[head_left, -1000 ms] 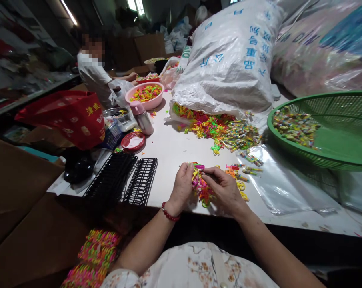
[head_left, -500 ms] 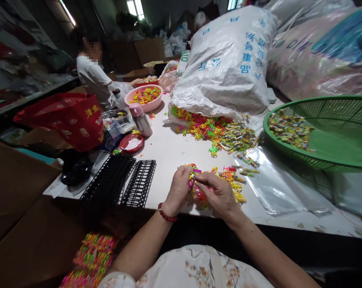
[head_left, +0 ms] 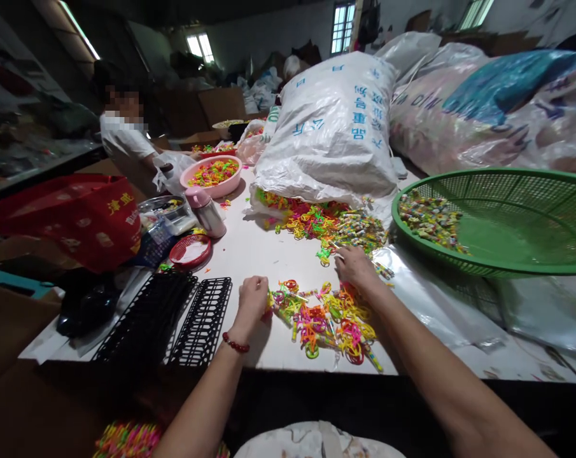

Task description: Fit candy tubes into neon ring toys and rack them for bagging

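My left hand [head_left: 253, 299] is closed just left of a spread of colourful plastic pieces [head_left: 311, 324]; a bit of colour shows at its edge, but what it holds is hidden. Among these loops and shapes lie patterned sticks. My right hand [head_left: 357, 264] reaches further back, its fingers pinched at the front of a heap of short patterned sticks [head_left: 361, 229]; anything between the fingertips is too small to name. Left of that heap, more bright plastic pieces [head_left: 309, 219] spill from the mouth of a large white woven sack [head_left: 326, 127].
Black plastic racks [head_left: 202, 321] lie left of my left hand. Behind them are a red basket [head_left: 206, 257], a flask [head_left: 210, 219] and a pink basin [head_left: 233, 184]. On the right sit clear plastic bags [head_left: 440, 305] and a green basket [head_left: 507, 254]. Another person [head_left: 125, 143] works at far left.
My hands were together over the near pieces and have parted. The right went forward to the stick heap, the left moved left. The view has shifted, showing more of the back wall.
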### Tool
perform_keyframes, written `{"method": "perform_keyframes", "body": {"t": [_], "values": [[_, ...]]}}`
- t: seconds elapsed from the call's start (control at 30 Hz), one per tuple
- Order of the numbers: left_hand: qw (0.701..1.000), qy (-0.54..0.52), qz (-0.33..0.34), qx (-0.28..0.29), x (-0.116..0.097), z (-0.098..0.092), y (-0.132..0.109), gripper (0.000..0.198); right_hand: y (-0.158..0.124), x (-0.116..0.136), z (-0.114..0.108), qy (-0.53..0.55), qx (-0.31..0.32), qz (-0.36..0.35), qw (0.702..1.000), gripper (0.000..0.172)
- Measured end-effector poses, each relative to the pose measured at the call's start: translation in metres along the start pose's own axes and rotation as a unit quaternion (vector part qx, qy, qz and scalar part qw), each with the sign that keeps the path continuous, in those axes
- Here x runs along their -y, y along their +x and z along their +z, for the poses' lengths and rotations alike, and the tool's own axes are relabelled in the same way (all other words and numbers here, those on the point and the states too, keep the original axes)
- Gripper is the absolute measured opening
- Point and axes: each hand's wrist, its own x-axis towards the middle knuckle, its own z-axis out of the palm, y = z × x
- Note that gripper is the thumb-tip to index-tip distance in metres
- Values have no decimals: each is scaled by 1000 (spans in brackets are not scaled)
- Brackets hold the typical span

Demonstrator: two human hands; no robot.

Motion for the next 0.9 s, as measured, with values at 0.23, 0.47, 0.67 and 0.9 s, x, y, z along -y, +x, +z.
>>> {"method": "perform_keyframes", "body": {"t": [0.23, 0.47, 0.67, 0.9], "values": [[958, 222, 136, 124, -58, 55, 39, 25, 45, -10, 13, -50, 34, 36, 998, 24], [918, 318, 99, 218, -77, 126, 82, 45, 28, -5, 5, -7, 17, 104, 994, 23], [904, 321, 93, 268, -65, 134, 84, 16, -3, -10, 4, 453, -31, 171, 874, 37], [915, 306, 120, 234, -55, 116, 70, 42, -31, 6, -2, 639, -7, 140, 756, 55]]}}
